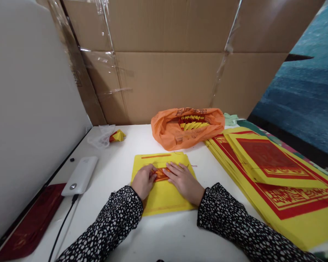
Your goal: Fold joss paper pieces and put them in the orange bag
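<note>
A small strip of shiny orange-red paper (160, 174) lies across a stack of yellow paper sheets (166, 200) on the white table. My left hand (144, 181) pinches the strip's left end between thumb and fingers. Over its right end, my right hand (184, 182) lies flat with fingers stretched out, pressing on the strip and the yellow sheets. A thin orange bar shows near the top edge of the uppermost sheet. Both fingertips of the left hand partly cover the strip.
Behind the sheets sits an orange plastic bag (166, 134) holding folded red and yellow paper pieces. Large red-printed yellow sheets (284, 193) are stacked at right. At left lie a white power bank (83, 174) with a black cable, a dark red pouch (30, 222) and a clear bag (101, 137). Cardboard (166, 80) stands behind.
</note>
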`<state>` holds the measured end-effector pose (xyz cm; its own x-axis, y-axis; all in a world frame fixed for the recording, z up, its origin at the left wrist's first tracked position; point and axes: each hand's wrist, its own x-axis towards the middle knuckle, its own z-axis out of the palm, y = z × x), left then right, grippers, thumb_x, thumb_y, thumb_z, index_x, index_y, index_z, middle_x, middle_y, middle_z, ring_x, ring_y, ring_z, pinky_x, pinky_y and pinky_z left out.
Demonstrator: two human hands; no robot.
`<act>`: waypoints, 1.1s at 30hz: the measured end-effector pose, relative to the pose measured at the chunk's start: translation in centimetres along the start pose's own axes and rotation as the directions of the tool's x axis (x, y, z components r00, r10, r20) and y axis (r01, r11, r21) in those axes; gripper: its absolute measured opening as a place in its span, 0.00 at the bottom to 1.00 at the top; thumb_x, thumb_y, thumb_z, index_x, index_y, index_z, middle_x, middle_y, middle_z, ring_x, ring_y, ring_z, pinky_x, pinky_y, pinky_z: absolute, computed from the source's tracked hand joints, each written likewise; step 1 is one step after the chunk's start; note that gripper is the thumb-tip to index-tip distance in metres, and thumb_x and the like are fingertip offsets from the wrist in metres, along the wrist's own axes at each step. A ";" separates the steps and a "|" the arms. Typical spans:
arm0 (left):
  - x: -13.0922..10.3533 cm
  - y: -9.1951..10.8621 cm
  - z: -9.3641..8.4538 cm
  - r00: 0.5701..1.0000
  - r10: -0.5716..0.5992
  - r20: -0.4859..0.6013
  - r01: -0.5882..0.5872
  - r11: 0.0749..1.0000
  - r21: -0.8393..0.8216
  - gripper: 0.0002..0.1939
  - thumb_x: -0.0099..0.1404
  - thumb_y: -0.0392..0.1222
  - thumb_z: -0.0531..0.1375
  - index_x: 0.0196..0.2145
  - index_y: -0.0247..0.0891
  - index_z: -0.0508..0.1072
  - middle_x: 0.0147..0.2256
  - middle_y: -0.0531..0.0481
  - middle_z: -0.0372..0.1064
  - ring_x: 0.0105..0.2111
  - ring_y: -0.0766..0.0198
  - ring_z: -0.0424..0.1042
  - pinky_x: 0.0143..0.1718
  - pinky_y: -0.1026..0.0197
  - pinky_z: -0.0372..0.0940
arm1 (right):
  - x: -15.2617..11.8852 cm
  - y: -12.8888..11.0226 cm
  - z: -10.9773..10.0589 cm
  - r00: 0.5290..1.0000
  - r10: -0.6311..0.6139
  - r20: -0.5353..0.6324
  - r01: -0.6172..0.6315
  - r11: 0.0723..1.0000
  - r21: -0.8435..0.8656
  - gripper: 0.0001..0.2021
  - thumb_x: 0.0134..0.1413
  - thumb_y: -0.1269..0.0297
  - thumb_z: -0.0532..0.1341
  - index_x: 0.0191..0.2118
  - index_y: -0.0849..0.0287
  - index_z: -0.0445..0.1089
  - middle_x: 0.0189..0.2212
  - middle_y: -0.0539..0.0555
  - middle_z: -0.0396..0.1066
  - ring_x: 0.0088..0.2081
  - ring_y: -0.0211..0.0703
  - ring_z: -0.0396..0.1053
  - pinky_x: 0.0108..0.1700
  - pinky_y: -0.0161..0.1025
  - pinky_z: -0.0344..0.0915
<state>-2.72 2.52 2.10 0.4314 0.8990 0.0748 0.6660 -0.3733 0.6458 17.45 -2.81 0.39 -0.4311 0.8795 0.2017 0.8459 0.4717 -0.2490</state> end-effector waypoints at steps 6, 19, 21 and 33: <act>0.1 -2.1 -1.0 0.991 0.128 0.038 -0.127 0.992 -0.013 0.20 0.57 0.37 0.64 0.49 0.41 0.73 0.33 0.50 0.61 0.35 0.57 0.65 0.41 0.55 0.65 | -0.9 0.1 -0.7 0.992 -0.036 0.119 0.032 0.999 0.033 0.33 0.64 0.50 0.53 0.69 0.58 0.46 0.69 0.62 0.40 0.69 0.55 0.36 0.66 0.59 0.43; 5.5 0.3 -1.5 0.975 0.044 0.216 -0.087 0.978 0.192 0.06 0.53 0.37 0.67 0.31 0.39 0.75 0.30 0.49 0.68 0.34 0.57 0.69 0.40 0.59 0.63 | -0.9 0.5 -1.5 0.969 -0.123 0.215 0.094 0.986 0.140 0.30 0.60 0.39 0.52 0.65 0.36 0.51 0.70 0.56 0.36 0.68 0.66 0.35 0.61 0.72 0.35; 6.5 0.5 -1.0 0.971 0.023 0.238 -0.067 0.982 0.178 0.10 0.47 0.36 0.70 0.27 0.40 0.73 0.25 0.54 0.67 0.28 0.61 0.68 0.33 0.63 0.62 | -0.7 0.3 -1.7 0.968 -0.107 0.229 0.075 0.987 0.144 0.30 0.59 0.39 0.53 0.65 0.36 0.53 0.70 0.57 0.37 0.68 0.67 0.36 0.61 0.73 0.36; 7.3 2.3 -3.9 0.983 0.148 0.106 -0.148 0.989 -0.011 0.06 0.49 0.39 0.66 0.23 0.39 0.72 0.24 0.55 0.70 0.28 0.62 0.70 0.32 0.62 0.64 | -0.1 3.3 -1.9 0.780 0.460 -0.424 -0.191 0.821 0.538 0.48 0.60 0.58 0.61 0.70 0.57 0.23 0.69 0.67 0.39 0.68 0.51 0.44 0.63 0.52 0.56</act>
<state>-0.44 9.13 7.12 0.5873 0.8045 0.0887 0.5881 -0.4995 0.6361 20.90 -1.43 1.35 0.1858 0.8760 0.4450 0.6078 0.2534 -0.7525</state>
